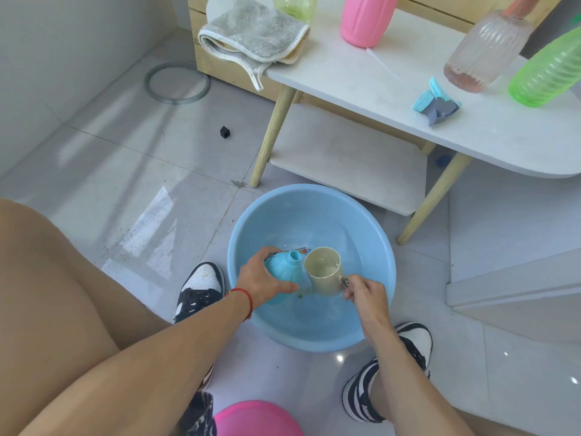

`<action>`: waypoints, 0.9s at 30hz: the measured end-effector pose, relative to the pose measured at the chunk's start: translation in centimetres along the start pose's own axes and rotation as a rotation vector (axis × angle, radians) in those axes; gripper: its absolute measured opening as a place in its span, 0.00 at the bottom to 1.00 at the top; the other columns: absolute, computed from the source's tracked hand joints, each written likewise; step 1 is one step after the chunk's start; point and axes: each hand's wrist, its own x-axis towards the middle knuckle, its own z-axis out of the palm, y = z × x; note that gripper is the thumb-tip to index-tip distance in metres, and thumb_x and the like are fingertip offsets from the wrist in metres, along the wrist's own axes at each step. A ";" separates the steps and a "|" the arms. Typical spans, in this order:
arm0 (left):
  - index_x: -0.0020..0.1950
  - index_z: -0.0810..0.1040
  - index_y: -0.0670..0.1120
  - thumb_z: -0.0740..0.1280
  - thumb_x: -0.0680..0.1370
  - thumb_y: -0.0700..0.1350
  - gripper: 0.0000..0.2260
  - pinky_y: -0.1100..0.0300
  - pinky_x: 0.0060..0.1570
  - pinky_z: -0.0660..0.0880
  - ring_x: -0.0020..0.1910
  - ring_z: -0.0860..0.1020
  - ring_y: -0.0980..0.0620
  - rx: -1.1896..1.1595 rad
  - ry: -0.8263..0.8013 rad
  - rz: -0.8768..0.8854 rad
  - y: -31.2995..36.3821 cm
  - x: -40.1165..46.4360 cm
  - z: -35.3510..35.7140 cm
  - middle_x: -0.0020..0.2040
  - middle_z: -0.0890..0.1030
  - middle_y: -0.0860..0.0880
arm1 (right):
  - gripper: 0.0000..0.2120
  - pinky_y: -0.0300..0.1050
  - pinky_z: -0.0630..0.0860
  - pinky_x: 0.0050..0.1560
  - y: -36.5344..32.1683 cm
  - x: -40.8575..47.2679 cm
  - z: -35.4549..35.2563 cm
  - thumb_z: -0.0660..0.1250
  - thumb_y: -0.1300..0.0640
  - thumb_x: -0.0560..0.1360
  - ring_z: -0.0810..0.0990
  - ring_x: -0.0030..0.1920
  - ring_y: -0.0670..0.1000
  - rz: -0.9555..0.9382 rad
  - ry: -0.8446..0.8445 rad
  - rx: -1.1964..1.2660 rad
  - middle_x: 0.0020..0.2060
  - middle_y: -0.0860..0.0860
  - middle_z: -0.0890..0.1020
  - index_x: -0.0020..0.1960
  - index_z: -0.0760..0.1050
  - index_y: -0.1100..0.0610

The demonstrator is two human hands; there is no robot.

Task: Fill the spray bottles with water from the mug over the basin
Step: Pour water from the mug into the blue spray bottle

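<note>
A light blue basin (371, 221) stands on the floor with a little water in it. Over it my left hand (262, 278) grips a light blue spray bottle (283, 267) with no spray head, its open neck tilted towards the mug. My right hand (364, 292) holds a beige mug (323, 272) by its handle, upright, right beside the bottle's neck, with some water inside. A blue and grey spray head (437, 103) lies on the white table (361, 80).
On the table stand a pink bottle (366, 18), a clear pinkish bottle (484, 50), a green bottle (550, 73), a yellow-green bottle (294, 6) and a grey cloth (251, 36). A pink stool (257, 418) is below me; my shoes flank the basin.
</note>
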 end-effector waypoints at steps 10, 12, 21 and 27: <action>0.62 0.75 0.58 0.84 0.60 0.46 0.34 0.67 0.37 0.74 0.52 0.78 0.53 0.030 -0.041 -0.003 0.1 -0.1 0.3 0.57 0.78 0.56 | 0.26 0.47 0.61 0.35 -3.3 -2.5 -3.2 0.74 0.52 0.73 0.62 0.32 0.52 -0.172 0.133 0.055 0.27 0.53 0.65 0.31 0.62 0.65; 0.61 0.75 0.58 0.84 0.60 0.45 0.33 0.67 0.35 0.74 0.51 0.78 0.53 0.023 -0.051 0.001 0.3 -0.1 0.5 0.58 0.78 0.55 | 0.26 0.47 0.59 0.35 -4.3 -3.2 -3.5 0.74 0.53 0.73 0.59 0.32 0.52 -0.227 0.160 0.019 0.27 0.52 0.62 0.28 0.60 0.58; 0.60 0.74 0.55 0.84 0.59 0.43 0.33 0.58 0.43 0.80 0.52 0.79 0.50 0.016 -0.075 0.050 0.9 -0.1 1.4 0.58 0.77 0.55 | 0.15 0.42 0.64 0.31 -6.9 -5.4 -3.5 0.73 0.57 0.71 0.63 0.31 0.49 -0.378 0.253 -0.115 0.30 0.64 0.71 0.36 0.76 0.68; 0.59 0.75 0.54 0.85 0.59 0.44 0.33 0.57 0.45 0.79 0.52 0.79 0.50 0.031 -0.072 0.067 0.9 0.1 1.4 0.57 0.77 0.55 | 0.15 0.49 0.68 0.32 -7.1 -5.7 -3.1 0.73 0.57 0.71 0.64 0.31 0.54 -0.475 0.317 -0.225 0.29 0.61 0.69 0.35 0.75 0.67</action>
